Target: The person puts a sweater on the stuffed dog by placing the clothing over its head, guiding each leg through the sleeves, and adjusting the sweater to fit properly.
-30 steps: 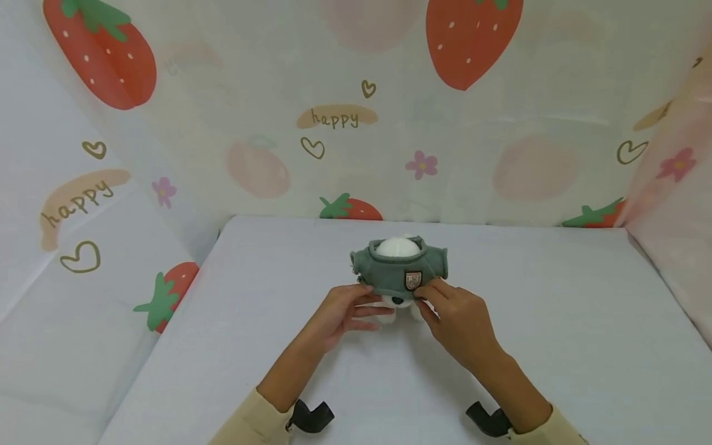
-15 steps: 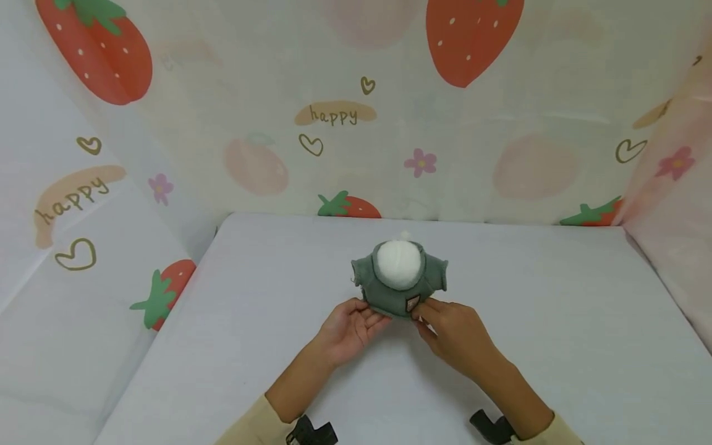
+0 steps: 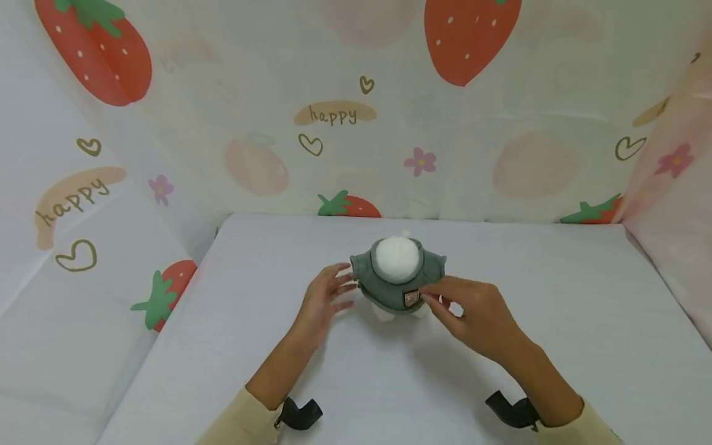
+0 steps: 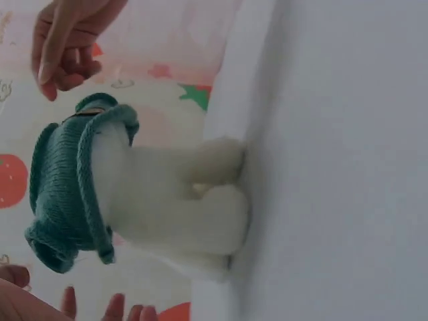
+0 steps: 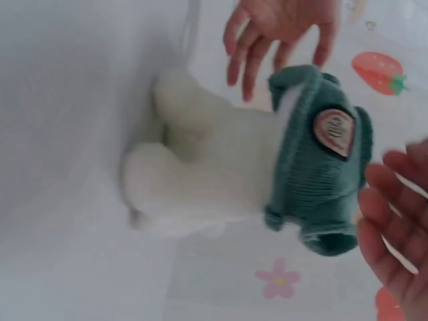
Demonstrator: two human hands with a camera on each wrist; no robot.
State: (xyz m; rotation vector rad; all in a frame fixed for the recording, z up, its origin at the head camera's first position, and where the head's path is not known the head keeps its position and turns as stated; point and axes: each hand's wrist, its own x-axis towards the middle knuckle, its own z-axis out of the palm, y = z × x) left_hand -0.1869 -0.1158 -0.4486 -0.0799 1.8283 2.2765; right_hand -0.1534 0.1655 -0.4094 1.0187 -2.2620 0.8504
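My left grip (image 3: 319, 303) was wide, its fingers spread and almost straight just beside the left sleeve of the green sweater (image 3: 384, 293), and it held nothing. From the head view alone I could not have said whether a fingertip met the cloth, but the left wrist view showed a narrow gap. My right grip (image 3: 479, 315) was loose too, thumb and fingers bent a little and parted, near the badge (image 3: 411, 299) on the sweater's front. It pinched nothing; the left wrist view showed air between those fingertips and the knit.

The white plush toy (image 3: 397, 259) stood upright between my two hands, toward the far part of the table (image 3: 389, 383), its feet on the white cover. The sweater sat around its upper part, with the round white top showing through the neck opening and both short sleeves sticking out sideways. The hem hung above the legs, leaving them bare.

From my head, my right fingers hid part of the sweater's right side. Black wrist pieces, left (image 3: 300, 415) and right (image 3: 512, 410), jutted inward by my cream cuffs (image 3: 239, 420). Beyond the table hung a curtain (image 3: 467, 123) printed with strawberries, hearts and flowers.
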